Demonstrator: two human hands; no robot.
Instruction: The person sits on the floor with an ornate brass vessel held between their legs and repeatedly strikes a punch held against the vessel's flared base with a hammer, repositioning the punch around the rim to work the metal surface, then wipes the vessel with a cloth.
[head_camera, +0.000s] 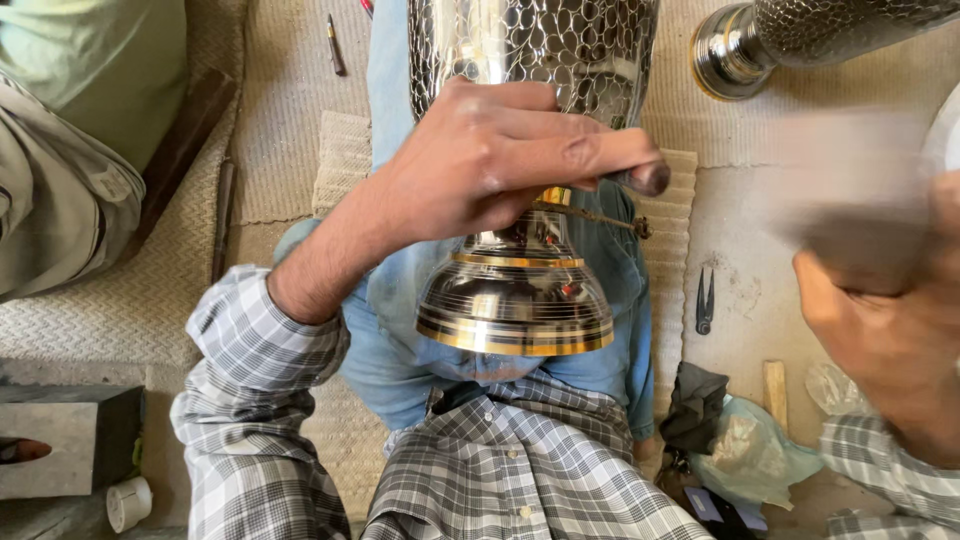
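Note:
A large silver metal vase (520, 290) with a hammered body and a flared, gold-banded foot lies across my lap, foot toward me. My left hand (490, 160) grips its narrow neck just above the foot, fingers wrapped over the top. A thin metal tool (590, 215) pokes out under that hand against the neck. My right hand (890, 330) is off to the right, raised and motion-blurred, holding a blurred grey object (850, 190) that I cannot identify.
A second hammered silver vase (790, 35) lies at the upper right. Small black pincers (705, 300), a wooden block (775, 390), a black cloth and a plastic bag (750, 450) sit right of my lap. A grey block (70, 435) is at lower left. Another person's clothing (60, 150) shows at upper left.

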